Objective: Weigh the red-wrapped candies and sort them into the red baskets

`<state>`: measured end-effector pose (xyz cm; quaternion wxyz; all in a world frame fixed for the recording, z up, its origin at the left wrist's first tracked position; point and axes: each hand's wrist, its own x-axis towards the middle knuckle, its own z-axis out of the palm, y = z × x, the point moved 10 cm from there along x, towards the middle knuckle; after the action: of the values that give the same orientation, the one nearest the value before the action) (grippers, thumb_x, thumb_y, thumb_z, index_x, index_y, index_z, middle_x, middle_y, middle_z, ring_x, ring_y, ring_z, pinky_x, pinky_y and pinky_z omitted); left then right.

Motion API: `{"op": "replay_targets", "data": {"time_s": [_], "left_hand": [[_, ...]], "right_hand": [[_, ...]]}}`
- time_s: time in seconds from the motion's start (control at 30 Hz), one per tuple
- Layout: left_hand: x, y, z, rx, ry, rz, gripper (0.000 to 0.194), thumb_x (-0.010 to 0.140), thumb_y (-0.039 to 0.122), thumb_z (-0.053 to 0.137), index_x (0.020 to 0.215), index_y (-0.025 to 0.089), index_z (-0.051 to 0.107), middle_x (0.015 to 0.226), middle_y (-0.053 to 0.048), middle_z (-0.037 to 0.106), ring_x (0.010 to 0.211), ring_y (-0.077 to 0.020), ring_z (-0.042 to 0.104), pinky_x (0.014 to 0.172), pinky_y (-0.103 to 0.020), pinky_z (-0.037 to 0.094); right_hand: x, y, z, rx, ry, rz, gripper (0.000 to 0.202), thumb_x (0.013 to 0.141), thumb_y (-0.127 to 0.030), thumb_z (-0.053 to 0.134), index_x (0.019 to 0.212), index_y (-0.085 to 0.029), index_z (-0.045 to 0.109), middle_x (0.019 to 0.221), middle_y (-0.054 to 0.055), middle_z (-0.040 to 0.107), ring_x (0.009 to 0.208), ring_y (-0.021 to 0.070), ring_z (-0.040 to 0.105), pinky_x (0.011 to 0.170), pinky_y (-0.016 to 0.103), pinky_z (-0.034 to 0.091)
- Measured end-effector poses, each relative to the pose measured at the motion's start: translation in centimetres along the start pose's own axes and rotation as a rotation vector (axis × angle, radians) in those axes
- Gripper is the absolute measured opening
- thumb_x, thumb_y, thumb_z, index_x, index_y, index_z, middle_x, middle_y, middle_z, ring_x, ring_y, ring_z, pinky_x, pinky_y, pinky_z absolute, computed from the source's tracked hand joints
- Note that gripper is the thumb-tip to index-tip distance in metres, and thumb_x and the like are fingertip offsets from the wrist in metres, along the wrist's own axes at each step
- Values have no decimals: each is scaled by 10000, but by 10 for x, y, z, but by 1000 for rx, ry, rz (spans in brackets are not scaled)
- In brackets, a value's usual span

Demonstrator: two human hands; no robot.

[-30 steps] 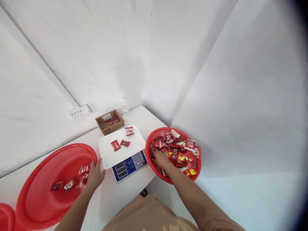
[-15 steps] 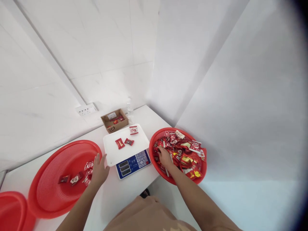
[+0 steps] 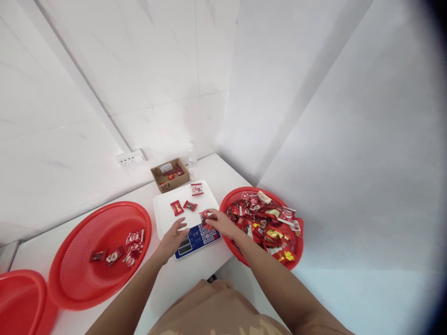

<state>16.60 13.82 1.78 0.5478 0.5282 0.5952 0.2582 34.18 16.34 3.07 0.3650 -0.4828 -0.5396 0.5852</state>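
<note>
Scale: smooth white tray, rounded corners, blue panel in front; three glossy wrapped sweets on top.
Right hand: thumb and fingers pinch a red wrapped sweet over scale's front right edge.
Left hand: fingers loosely spread at scale's front left; contact cannot be told.
Full basket: red plastic, heaped with crinkled wrappers, close right of scale, overhanging table edge.
Mesh basket: left of scale, table strip between.
Carton: open cardboard, behind scale.
Change: half a second ago right hand was inside full basket, left hand beside mesh basket.
</note>
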Motion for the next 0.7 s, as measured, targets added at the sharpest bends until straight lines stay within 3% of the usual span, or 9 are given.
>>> {"op": "replay_targets", "data": {"time_s": [0.1, 0.2, 0.3, 0.43, 0.57, 0.7], "left_hand": [[2, 11, 26, -261, -92, -65, 600, 762, 455, 603, 1283, 210, 435, 1161, -127, 603, 936, -187, 629, 768, -308, 515], [8, 11, 29, -320, -58, -88, 530, 677, 403, 708, 1132, 182, 550, 909, -67, 669, 750, -151, 638, 674, -268, 503], [14, 1, 21, -393, 17, -137, 400, 674, 336, 719, 1008, 164, 581, 702, 0, 620, 641, -120, 606, 632, -258, 497], [18, -17, 8, -543, 123, -226, 267, 731, 236, 655, 964, 176, 540, 705, 10, 606, 626, -100, 595, 627, -259, 512], [21, -24, 7, -535, 142, -248, 263, 726, 87, 590, 948, 179, 483, 722, -1, 626, 640, -104, 620, 662, -265, 527], [26, -19, 8, -446, 120, -190, 233, 744, 93, 558, 948, 177, 481, 784, -23, 641, 710, -121, 648, 725, -286, 532]], "right_hand": [[-2, -13, 43, -73, -195, -65, 270, 726, -171, 555, 988, -211, 605, 789, -27, 632, 754, 130, 588, 717, 262, 479], [-3, -2, 53, -141, -173, -32, 364, 695, -127, 588, 1048, -214, 593, 754, -39, 605, 708, 115, 556, 687, 248, 461], [-1, 24, 43, -68, -96, 120, 477, 691, -151, 619, 1154, -214, 527, 743, -42, 588, 644, 102, 538, 614, 231, 448], [7, 48, 14, 87, 104, 280, 389, 727, -174, 577, 1113, -175, 530, 806, 5, 611, 670, 109, 573, 636, 238, 470], [23, 47, -5, 204, 245, 278, 459, 747, -182, 541, 1202, -187, 482, 1172, 98, 567, 890, 133, 617, 767, 259, 489], [33, 35, -7, 114, 247, 201, 608, 770, -214, 524, 1350, -247, 342, 1425, 107, 368, 1203, 173, 482, 903, 294, 452]]}}
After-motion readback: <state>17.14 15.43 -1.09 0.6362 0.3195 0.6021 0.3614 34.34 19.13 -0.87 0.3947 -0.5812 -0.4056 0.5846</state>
